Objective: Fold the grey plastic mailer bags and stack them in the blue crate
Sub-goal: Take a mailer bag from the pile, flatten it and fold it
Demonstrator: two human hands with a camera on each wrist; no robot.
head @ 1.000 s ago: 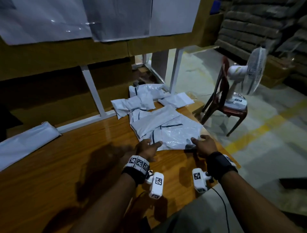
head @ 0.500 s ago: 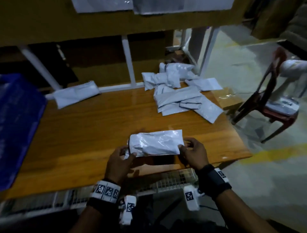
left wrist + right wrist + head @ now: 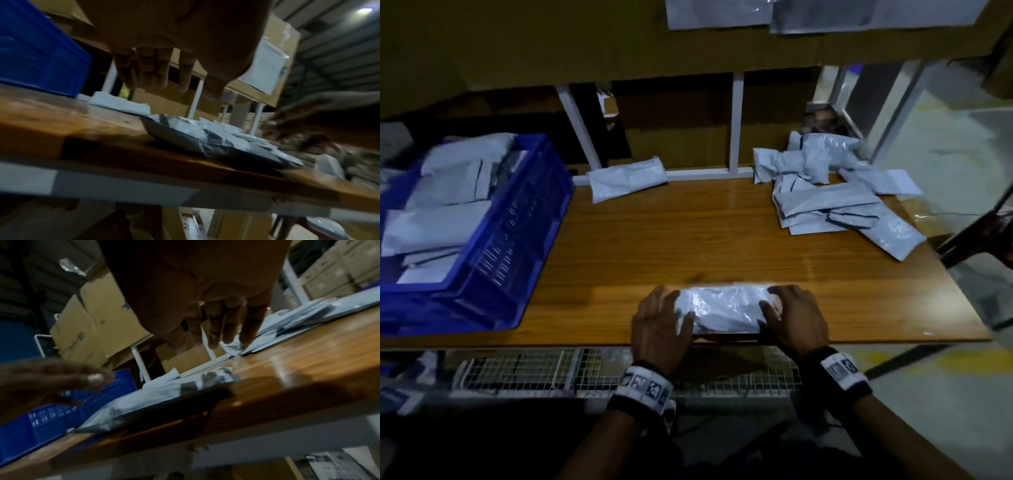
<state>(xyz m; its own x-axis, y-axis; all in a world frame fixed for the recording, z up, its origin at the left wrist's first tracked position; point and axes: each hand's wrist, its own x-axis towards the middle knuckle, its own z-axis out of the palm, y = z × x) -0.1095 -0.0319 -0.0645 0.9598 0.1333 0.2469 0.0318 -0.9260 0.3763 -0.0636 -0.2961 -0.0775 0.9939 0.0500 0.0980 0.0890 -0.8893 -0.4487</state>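
Note:
A crumpled grey mailer bag (image 3: 722, 310) lies at the front edge of the wooden table (image 3: 688, 240), in front of me. My left hand (image 3: 667, 308) is at its left end and my right hand (image 3: 779, 303) at its right end, thumbs over the plastic. In the wrist views the left hand's fingers (image 3: 152, 71) and the right hand's fingers (image 3: 226, 327) are straight and spread just above the bag (image 3: 205, 139) (image 3: 154, 402), not curled round it. The blue crate (image 3: 517, 240) stands at the left with several folded bags (image 3: 438, 226) in it.
A loose pile of grey mailers (image 3: 825, 202) lies at the table's back right corner. One more mailer (image 3: 626, 181) rests at the back middle against the white shelf frame (image 3: 736, 120). Cardboard boxes stand behind. A wire rack (image 3: 534, 370) runs below the front edge.
Both hands took one bag from the right-hand pile and brought it to the table's front edge. They gripped its ends before; now the fingers are straight. The view swung left, showing the crate.

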